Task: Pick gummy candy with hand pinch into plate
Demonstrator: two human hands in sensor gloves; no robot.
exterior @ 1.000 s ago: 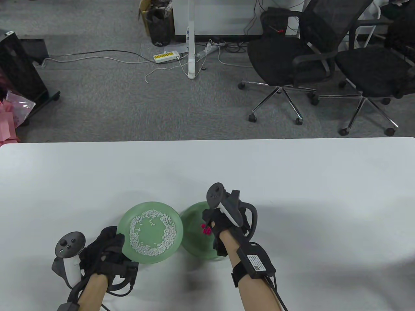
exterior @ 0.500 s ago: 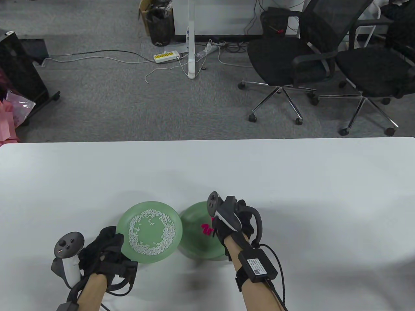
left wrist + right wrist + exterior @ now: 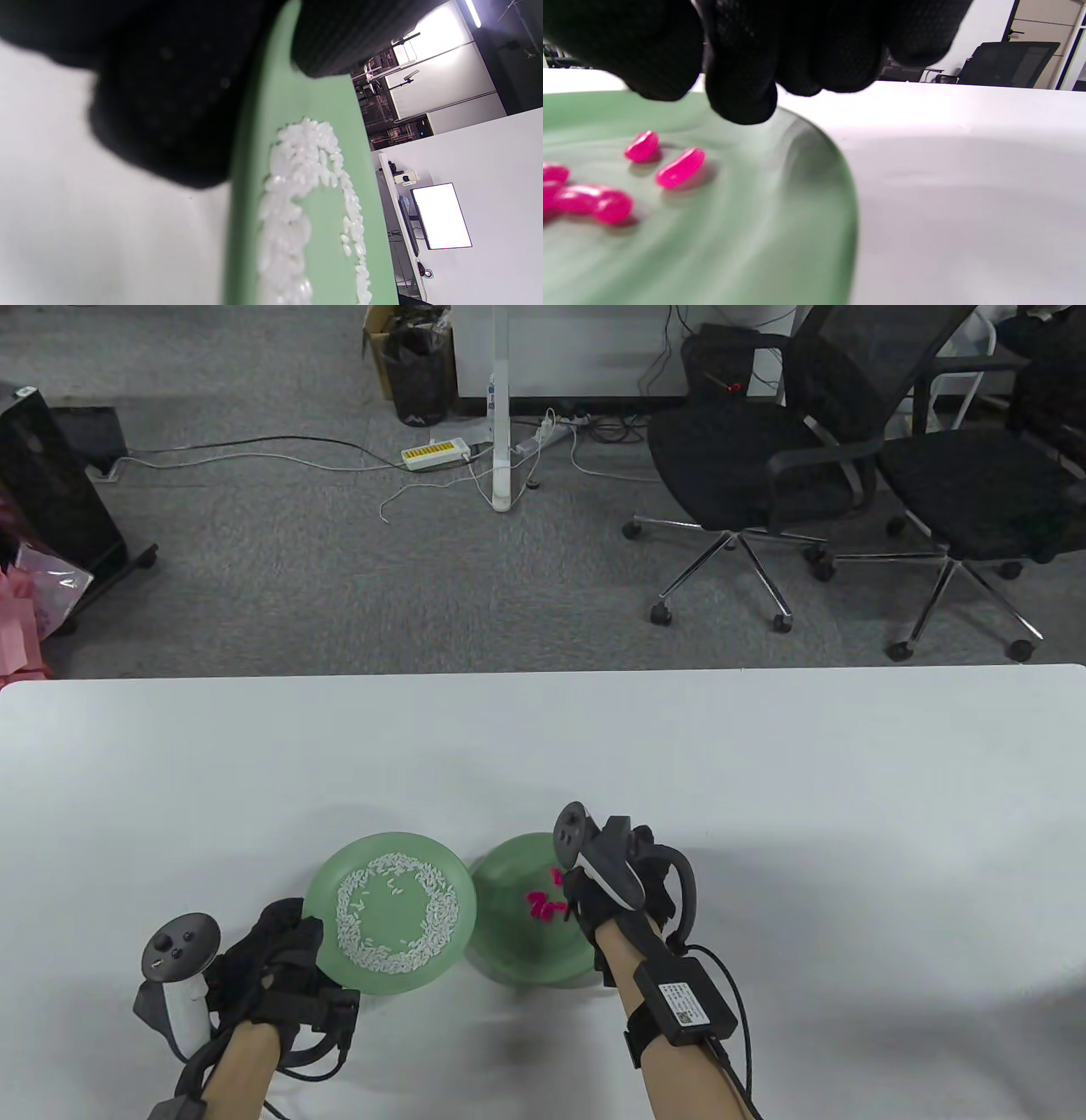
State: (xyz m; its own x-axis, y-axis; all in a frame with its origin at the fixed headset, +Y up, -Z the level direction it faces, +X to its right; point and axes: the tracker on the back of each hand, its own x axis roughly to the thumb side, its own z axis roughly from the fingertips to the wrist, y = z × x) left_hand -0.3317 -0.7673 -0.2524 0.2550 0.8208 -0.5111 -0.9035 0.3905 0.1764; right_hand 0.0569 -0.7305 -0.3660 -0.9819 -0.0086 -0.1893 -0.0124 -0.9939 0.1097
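Observation:
Several pink gummy candies [image 3: 543, 904] lie in the right green plate [image 3: 509, 937]; the right wrist view shows them [image 3: 681, 167] on its floor [image 3: 780, 220]. My right hand [image 3: 572, 899] hovers just above that plate's right side. Its fingertips [image 3: 742, 99] are bunched close together with no candy seen between them. My left hand [image 3: 295, 937] grips the near-left rim of the left green plate [image 3: 324, 899], which holds a ring of white grains [image 3: 399, 912]. In the left wrist view my thumb lies on top of the rim [image 3: 271, 106].
The two plates touch near the table's front edge. The white table [image 3: 764, 780] stretches away behind and to the right. Office chairs, cables and a bin stand on the floor beyond the far edge.
My right hand has drawn back to the right off the pink candies, so more of them show in the plate. The left hand and its plate have stayed still.

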